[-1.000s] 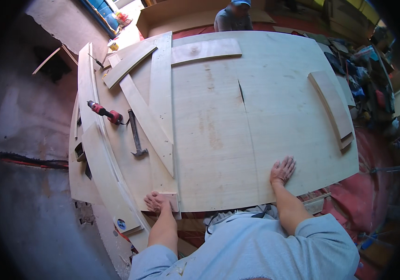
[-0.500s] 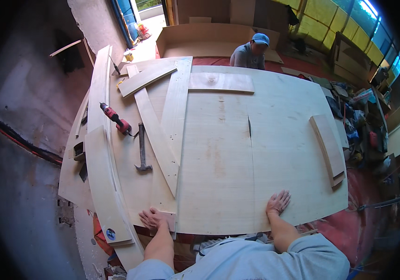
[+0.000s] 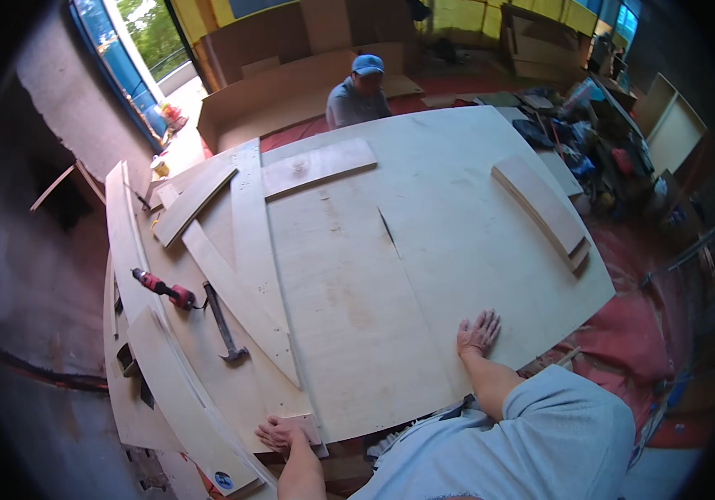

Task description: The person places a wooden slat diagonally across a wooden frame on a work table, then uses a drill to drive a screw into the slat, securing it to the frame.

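A large pale plywood sheet [image 3: 441, 275] spreads in front of me, with a dark slit near its middle. My left hand [image 3: 284, 435] rests at the near left edge, fingers apart, against a small wooden block [image 3: 306, 427]. On the bare sheet near the front edge, my right hand [image 3: 480, 335] lies flat with its fingers spread. Left of the sheet's middle, a claw hammer [image 3: 225, 327] and a red and black cordless drill [image 3: 164, 288] lie among long wooden strips [image 3: 255, 225]. Neither hand touches these tools.
A short board [image 3: 320, 167] lies at the far edge, and stacked curved pieces [image 3: 541, 208] lie on the right. Long curved strips [image 3: 175, 392] line the left side. Across the sheet is a person in a blue cap [image 3: 357, 100]. Clutter [image 3: 591, 142] is heaped at the far right.
My view has turned, so the sheet appears tilted and the far person stands further left in it. Both hands keep their places on the wood.
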`<action>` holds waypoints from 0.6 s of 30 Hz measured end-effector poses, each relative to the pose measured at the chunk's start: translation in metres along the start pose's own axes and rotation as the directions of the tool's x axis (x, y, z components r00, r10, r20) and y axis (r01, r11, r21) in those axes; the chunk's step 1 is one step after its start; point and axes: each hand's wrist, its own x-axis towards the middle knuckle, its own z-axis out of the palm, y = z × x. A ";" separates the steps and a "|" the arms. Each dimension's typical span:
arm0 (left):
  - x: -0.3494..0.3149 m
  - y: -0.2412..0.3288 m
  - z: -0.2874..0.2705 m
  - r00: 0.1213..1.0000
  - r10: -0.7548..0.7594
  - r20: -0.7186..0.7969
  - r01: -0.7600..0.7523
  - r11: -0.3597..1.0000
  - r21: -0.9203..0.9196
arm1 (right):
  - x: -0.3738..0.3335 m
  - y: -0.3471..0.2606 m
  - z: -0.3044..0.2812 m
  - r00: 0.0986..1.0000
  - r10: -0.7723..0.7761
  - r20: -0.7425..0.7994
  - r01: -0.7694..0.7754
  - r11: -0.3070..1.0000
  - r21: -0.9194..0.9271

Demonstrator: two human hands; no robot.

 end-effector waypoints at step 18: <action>0.009 -0.020 0.044 0.976 0.214 -0.050 -0.200 0.960 0.198 | 0.000 0.007 0.002 0.994 -0.031 -0.103 0.036 0.999 0.038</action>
